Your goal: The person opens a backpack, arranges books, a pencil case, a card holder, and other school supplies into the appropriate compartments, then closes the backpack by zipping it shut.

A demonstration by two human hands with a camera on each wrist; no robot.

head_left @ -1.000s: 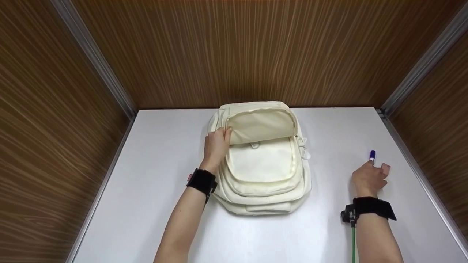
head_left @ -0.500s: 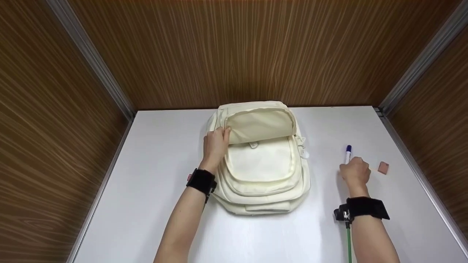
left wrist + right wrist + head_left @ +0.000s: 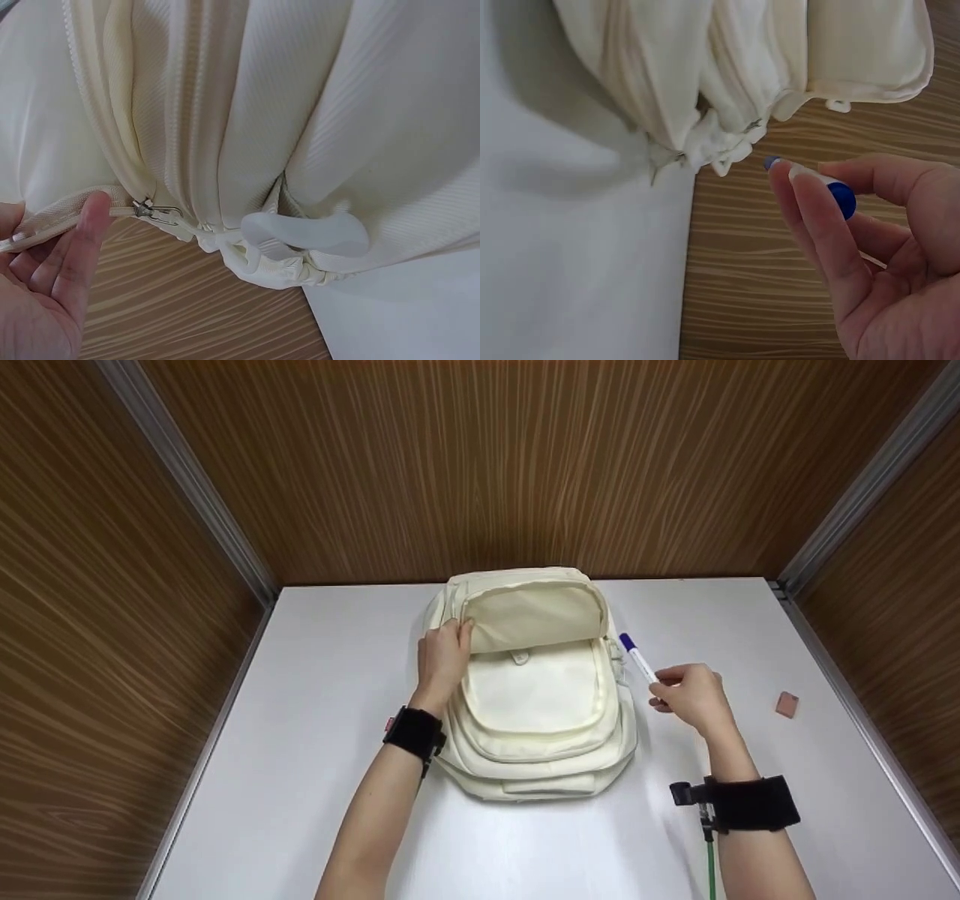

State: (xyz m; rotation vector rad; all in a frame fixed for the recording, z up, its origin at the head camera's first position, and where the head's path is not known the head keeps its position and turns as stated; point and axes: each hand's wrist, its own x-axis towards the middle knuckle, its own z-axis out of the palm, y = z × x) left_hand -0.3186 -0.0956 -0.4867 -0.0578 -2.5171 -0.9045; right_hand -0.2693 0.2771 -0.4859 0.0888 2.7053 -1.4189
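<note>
A cream backpack (image 3: 540,697) lies on the white table, its front pocket unzipped and the flap (image 3: 536,619) lifted. My left hand (image 3: 444,660) pinches the zipped edge of that flap (image 3: 60,214) between thumb and fingers; a metal zipper pull (image 3: 154,210) shows beside the fingertips in the left wrist view. To the right of the backpack, my right hand (image 3: 694,694) holds a white marker with a blue cap (image 3: 637,658) by its lower end. The cap tilts up and left toward the backpack's side. In the right wrist view the marker's blue end (image 3: 843,200) shows between thumb and fingers.
A small pinkish block (image 3: 787,704) lies on the table (image 3: 337,660) at the right. Wood-grain panels (image 3: 480,472) stand at the back and both sides. A green cable (image 3: 711,870) runs from the right wrist band.
My right hand has lifted the marker and carried it left, away from the pinkish block to the backpack's right side. The marker now tilts left. My left hand keeps its place on the flap.
</note>
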